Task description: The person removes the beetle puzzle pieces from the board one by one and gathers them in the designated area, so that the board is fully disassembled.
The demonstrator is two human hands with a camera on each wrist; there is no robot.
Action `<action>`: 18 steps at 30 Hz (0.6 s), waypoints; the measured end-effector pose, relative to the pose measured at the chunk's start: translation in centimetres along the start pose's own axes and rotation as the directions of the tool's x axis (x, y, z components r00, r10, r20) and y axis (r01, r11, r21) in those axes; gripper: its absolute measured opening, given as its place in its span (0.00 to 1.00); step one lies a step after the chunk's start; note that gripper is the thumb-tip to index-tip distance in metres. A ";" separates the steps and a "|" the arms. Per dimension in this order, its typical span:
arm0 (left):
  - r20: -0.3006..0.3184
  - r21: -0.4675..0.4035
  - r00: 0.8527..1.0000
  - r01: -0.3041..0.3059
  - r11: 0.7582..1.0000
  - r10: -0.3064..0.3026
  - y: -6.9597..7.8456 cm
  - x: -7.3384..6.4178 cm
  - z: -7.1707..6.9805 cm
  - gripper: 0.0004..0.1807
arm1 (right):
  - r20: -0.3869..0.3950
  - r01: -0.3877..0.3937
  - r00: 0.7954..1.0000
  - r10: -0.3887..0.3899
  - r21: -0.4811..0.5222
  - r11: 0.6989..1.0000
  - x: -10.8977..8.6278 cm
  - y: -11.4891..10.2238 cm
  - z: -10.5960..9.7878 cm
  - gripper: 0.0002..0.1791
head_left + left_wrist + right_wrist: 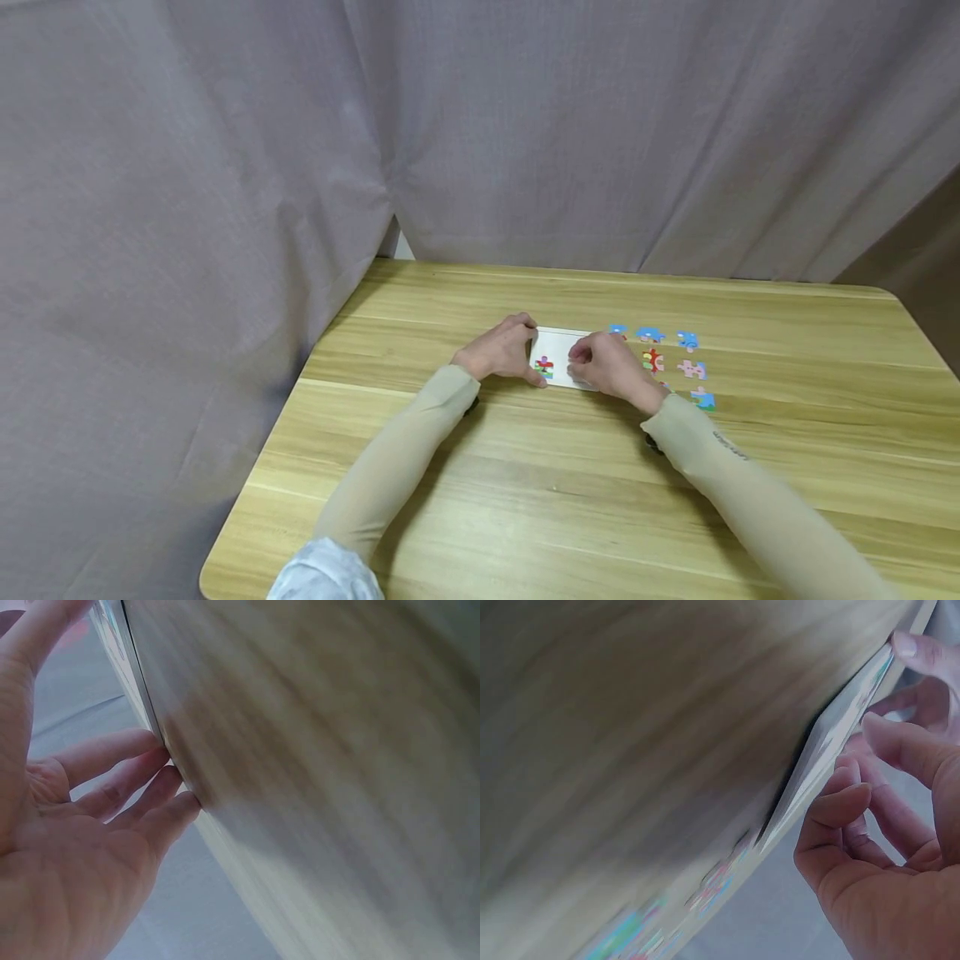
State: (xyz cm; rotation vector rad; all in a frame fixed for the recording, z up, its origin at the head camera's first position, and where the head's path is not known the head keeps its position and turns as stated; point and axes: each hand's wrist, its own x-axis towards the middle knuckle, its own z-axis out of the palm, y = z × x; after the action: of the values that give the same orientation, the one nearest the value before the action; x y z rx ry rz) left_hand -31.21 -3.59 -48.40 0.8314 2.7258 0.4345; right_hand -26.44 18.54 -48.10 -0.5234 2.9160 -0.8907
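A flat white puzzle board (553, 342) lies on the table, a red, green and purple jigsaw piece (543, 367) in its near left corner. My left hand (501, 350) holds the board's left end, its thumb at the near corner and fingers at the far one. Fingertips of that hand (97, 817) meet the board's edge in the left wrist view. Over the board's right half is my right hand (611, 367), fingers bent. In the right wrist view, thumb and forefinger of the right hand (885, 825) stand apart with no piece showing between them.
Several loose jigsaw pieces lie right of the board in rough rows, among them a blue one (687, 339), a pink one (693, 369) and a red and yellow one (653, 360). My right hand partly covers some. A grey curtain (525, 150) hangs behind the wooden table (525, 483).
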 end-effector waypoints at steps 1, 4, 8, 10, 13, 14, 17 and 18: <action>0.000 -0.003 1.000 -0.001 1.000 0.001 0.0 0.0 0.0 0.47 | 0.005 0.011 1.000 -0.011 0.001 1.000 0.1 -0.2 0.2 0.07; 0.002 0.000 1.000 -0.005 1.000 0.005 -0.1 0.0 0.0 0.45 | 0.026 0.025 0.999 -0.025 0.000 1.000 0.4 -0.7 0.9 0.09; 0.000 0.006 1.000 -0.015 1.000 0.015 -0.1 0.0 0.0 0.45 | 0.059 0.034 0.998 -0.033 -0.010 0.999 0.9 -1.0 1.6 0.10; -0.003 0.011 1.000 -0.018 1.000 0.018 -0.1 0.0 0.0 0.44 | 0.068 0.033 0.997 -0.032 -0.015 0.999 1.0 -1.1 1.8 0.09; -0.015 0.024 0.999 -0.029 0.999 0.029 -0.1 0.0 0.0 0.42 | 0.069 0.035 0.997 -0.034 -0.019 0.999 1.1 -1.3 1.9 0.09; -0.019 0.028 0.999 -0.033 0.999 0.033 -0.1 0.0 -0.1 0.41 | 0.068 0.032 0.997 -0.031 -0.018 0.999 1.1 -1.3 1.9 0.09; -0.026 0.037 0.999 -0.039 0.999 0.040 0.0 0.1 -0.1 0.39 | 0.070 0.024 0.997 -0.023 -0.014 1.000 1.2 -1.4 1.8 0.11; -0.027 0.034 0.999 -0.040 0.999 0.041 -0.1 0.1 -0.1 0.39 | 0.073 0.016 0.997 -0.015 -0.009 1.000 1.2 -1.4 1.9 0.12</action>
State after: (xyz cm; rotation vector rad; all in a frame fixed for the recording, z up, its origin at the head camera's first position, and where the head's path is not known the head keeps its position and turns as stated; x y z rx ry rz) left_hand -31.35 -3.57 -48.38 0.8971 2.7527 0.4123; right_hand -26.87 16.08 -48.82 -0.5678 2.8560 -0.8409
